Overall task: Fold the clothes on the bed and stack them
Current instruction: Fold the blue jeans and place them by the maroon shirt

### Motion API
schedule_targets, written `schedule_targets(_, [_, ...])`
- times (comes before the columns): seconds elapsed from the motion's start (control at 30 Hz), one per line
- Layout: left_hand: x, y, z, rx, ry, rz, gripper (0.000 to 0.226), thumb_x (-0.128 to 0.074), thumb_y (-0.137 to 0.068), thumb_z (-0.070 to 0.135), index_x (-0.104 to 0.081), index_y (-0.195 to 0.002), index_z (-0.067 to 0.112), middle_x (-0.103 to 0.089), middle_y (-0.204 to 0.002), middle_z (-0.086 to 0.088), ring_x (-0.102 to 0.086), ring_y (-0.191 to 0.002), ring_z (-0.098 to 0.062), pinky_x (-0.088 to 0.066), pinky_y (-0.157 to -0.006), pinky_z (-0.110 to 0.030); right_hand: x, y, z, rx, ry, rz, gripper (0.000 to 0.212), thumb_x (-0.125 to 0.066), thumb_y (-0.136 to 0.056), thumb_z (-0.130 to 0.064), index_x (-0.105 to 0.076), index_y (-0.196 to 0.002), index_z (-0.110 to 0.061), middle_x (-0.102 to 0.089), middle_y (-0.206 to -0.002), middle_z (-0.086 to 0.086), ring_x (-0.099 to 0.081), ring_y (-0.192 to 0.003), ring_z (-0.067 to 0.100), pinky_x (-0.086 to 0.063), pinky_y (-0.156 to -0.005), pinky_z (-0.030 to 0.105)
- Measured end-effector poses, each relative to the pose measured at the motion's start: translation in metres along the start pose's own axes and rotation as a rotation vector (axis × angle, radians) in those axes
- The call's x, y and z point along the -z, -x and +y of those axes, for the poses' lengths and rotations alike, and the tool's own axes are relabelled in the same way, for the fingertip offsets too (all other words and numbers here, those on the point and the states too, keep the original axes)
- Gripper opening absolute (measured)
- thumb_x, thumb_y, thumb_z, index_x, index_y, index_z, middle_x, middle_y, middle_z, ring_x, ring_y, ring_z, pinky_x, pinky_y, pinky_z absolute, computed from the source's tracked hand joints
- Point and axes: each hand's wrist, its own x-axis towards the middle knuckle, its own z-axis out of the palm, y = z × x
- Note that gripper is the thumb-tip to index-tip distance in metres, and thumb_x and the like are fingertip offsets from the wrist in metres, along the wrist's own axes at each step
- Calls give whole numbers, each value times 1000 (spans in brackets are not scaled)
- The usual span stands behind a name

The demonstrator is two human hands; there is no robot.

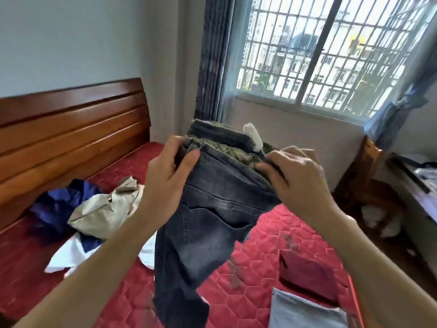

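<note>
We hold a pair of dark grey jeans (208, 223) up in the air over the bed (260, 245), waistband at the top, legs hanging down toward the near edge of the view. Our left hand (165, 178) pinches the left end of the waistband, thumb on the near face, other fingers hidden behind the cloth. Our right hand (295, 176) grips the right end of the waistband, fingers curled over its top edge. A white label (254, 136) sticks up from the far side of the waist. A back pocket faces us.

The bed has a red quilted cover. On its left part lies a loose heap: a beige garment (106, 209) on top, a dark blue garment (54, 209) at its far left just beside the wooden headboard (71, 129), and a white garment (68, 256) spreading toward the near side. The heap is apart from the hanging jeans legs as far as we can see, though the legs cover part of the white piece.

On the right near part of the bed lie two folded items: a dark red one (309, 275) and, nearer, a pale blue one (305, 313), their edges touching or overlapping. Both sit close to the right edge of the bed. Open red cover shows between the jeans and these folded pieces.

Past the right edge stands a wooden chair (369, 181); a barred window (331, 50) is on the far wall.
</note>
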Motion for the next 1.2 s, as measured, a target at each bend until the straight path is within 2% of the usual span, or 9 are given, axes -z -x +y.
schedule_targets(0.07, [-10,16,-11,120,-8,-64,7,-53,-98,30,-56,-95,24,-61,-84,-4,-50,-69,-5,-39,-66,-23,-14,11,2,-82,-2,-174,34,-57,-95,-37,-70,-81,-9,-70,-80,-1,-62,-93,22,-37,-91,35])
schedule_targets(0.2, [-3,19,-19,122,164,-24,13,-52,-93,47,-56,-95,34,-59,-82,9,-51,-73,2,-42,-66,-13,-21,20,8,8,-66,115,31,-56,-92,-39,-67,-76,-16,-67,-73,-10,-58,-80,12,-37,-83,30])
schedule_targets(0.3, [-7,47,-29,165,149,-127,16,-53,-90,49,-57,-94,34,-61,-80,13,-52,-73,1,-41,-67,-13,-39,50,6,-66,-147,-79,29,-63,-91,-35,-70,-74,-13,-67,-69,-7,-62,-74,17,-44,-81,35])
schedule_targets(0.6, [-9,79,-27,192,158,-67,12,-52,-90,46,-54,-93,35,-60,-79,12,-52,-70,1,-41,-65,-10,-45,79,9,-40,-240,18,20,-67,-85,-29,-74,-80,-12,-67,-76,-11,-60,-75,11,-45,-80,34])
schedule_targets(0.7, [-9,81,-16,66,30,-92,6,-51,-93,37,-52,-95,32,-59,-82,13,-52,-72,3,-38,-68,-7,-37,76,21,-202,-482,-212,23,-66,-86,-39,-74,-81,-18,-64,-74,-11,-57,-69,7,-45,-67,25])
schedule_targets(0.87, [-16,103,-12,60,14,-115,8,-51,-92,35,-52,-97,28,-59,-87,19,-54,-79,4,-38,-72,-5,-38,85,35,-237,-475,-449,20,-66,-83,-42,-71,-76,-24,-67,-72,-8,-59,-66,8,-47,-61,25])
schedule_targets(1.0, [-19,109,-16,141,-26,-61,10,-56,-87,42,-54,-88,32,-59,-78,21,-52,-68,5,-38,-63,-4,-41,98,22,-311,-611,-185,26,-62,-85,-44,-71,-96,-21,-69,-92,-16,-64,-85,2,-46,-76,12])
schedule_targets(1.1, [-23,106,-19,234,-29,-4,12,-65,-83,44,-59,-88,34,-63,-77,15,-55,-67,0,-39,-60,-8,-45,102,4,-242,-478,30,19,-65,-88,-37,-71,-86,-19,-65,-81,-14,-60,-73,4,-45,-68,12])
schedule_targets(1.2, [-32,99,-17,287,-73,68,10,-72,-83,35,-62,-84,37,-66,-78,21,-61,-72,-1,-42,-62,-7,-56,102,-19,-308,-482,-48,12,-65,-88,-29,-73,-85,-21,-66,-74,-16,-62,-65,2,-54,-61,24])
